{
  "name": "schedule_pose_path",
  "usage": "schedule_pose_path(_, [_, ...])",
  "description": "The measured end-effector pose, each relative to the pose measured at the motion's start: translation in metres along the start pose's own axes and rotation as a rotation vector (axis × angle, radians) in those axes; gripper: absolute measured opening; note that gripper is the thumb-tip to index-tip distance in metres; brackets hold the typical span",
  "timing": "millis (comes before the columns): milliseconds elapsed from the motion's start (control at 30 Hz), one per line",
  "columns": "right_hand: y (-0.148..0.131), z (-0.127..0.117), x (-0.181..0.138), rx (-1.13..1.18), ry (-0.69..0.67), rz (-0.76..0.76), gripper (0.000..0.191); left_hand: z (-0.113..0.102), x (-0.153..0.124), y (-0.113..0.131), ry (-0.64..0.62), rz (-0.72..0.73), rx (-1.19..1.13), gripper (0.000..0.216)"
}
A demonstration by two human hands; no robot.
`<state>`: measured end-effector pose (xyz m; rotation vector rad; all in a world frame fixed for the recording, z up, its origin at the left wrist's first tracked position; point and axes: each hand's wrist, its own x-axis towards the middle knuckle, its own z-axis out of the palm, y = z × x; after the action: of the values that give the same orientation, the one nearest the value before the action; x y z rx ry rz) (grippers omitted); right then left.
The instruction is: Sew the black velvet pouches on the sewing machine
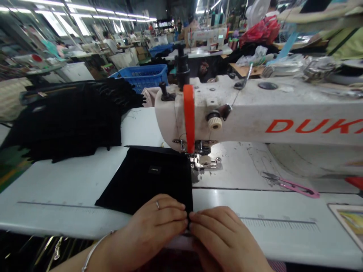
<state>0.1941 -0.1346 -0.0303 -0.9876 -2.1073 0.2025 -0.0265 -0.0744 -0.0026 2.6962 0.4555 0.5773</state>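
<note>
A black fabric piece [147,177] with a small label lies flat on the white sewing table [56,189], its right edge running up to the presser foot [202,160] of the white sewing machine [255,113]. My left hand [153,223], with a ring and a bracelet, rests on the fabric's near edge, fingers pressed together. My right hand [224,236] meets it fingertip to fingertip at the fabric's near right corner. Both hands pinch that near edge.
A stack of black fabric pieces [70,121] lies at the far left of the table. Pink thread snips [295,186] lie to the right of the needle. A blue crate [141,75] stands behind. Other workers and machines fill the background.
</note>
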Motion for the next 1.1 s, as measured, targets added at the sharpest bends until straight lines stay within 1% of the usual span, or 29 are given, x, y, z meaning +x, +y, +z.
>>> schedule_pose_path(100, [0.001, 0.002, 0.001, -0.054, 0.013, -0.055, 0.017, -0.004, 0.002, -0.001, 0.013, -0.001, -0.027, 0.023])
schedule_pose_path(267, [0.005, 0.001, 0.003, -0.116, 0.005, -0.118, 0.017, -0.004, 0.004, -0.003, -0.057, -0.015, -0.052, 0.018])
schedule_pose_path(333, [0.007, 0.000, 0.004, -0.131, -0.008, -0.142, 0.017, -0.004, 0.005, -0.004, -0.038, 0.001, -0.064, 0.016])
schedule_pose_path(433, [0.011, 0.000, 0.007, -0.138, -0.029, -0.157, 0.018, -0.007, 0.007, -0.009, -0.009, 0.019, -0.060, 0.020])
schedule_pose_path(533, [0.016, 0.000, 0.012, -0.123, -0.010, -0.137, 0.023, -0.009, 0.008, -0.015, -0.046, 0.016, -0.024, 0.020])
schedule_pose_path(567, [0.018, -0.001, 0.014, -0.116, -0.025, -0.132, 0.024, -0.009, 0.009, -0.018, -0.054, 0.018, -0.014, 0.020])
schedule_pose_path(667, [0.023, -0.006, 0.022, -0.104, -0.144, -0.128, 0.021, -0.007, 0.011, -0.028, -0.028, 0.037, 0.007, 0.020])
schedule_pose_path(733, [0.026, -0.010, 0.028, -0.091, -0.198, -0.123, 0.021, -0.007, 0.014, -0.034, -0.012, 0.049, 0.017, 0.018])
schedule_pose_path(967, [0.031, -0.018, 0.046, -0.031, -0.300, -0.021, 0.027, -0.010, 0.024, -0.057, -0.058, 0.057, 0.062, 0.020])
schedule_pose_path(1100, [0.038, -0.020, 0.056, -0.004, -0.328, 0.032, 0.024, -0.008, 0.030, -0.071, -0.027, 0.082, 0.116, 0.016])
